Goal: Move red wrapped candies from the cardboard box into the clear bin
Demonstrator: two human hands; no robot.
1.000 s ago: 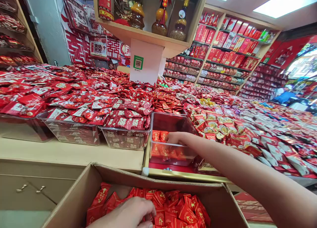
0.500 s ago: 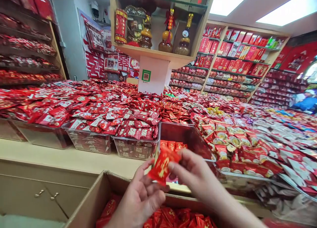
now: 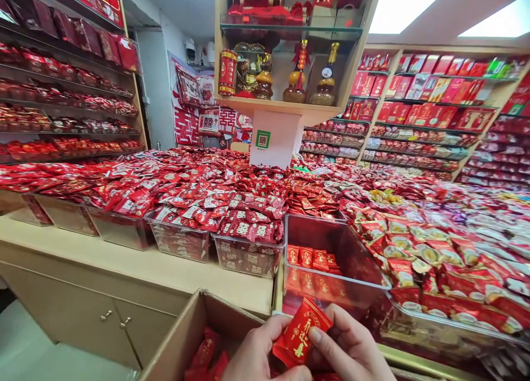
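1. At the bottom, near 7 o'clock, the open cardboard box (image 3: 182, 337) sits low, I think for easy reach.
2. The left hand (image 3: 256, 354) pinches the red packet (image 3: 300, 337).
3. The packet's long side runs from 7 to 1 o'clock, gold letters up.
4. The right hand (image 3: 356, 354) pinches it too, just below the clear bin (image 3: 331, 292).

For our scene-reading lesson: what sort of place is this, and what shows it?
Likely a sweet shop: clear bins heaped with red candy packets, wall shelves of red gift boxes, a QR code sign.
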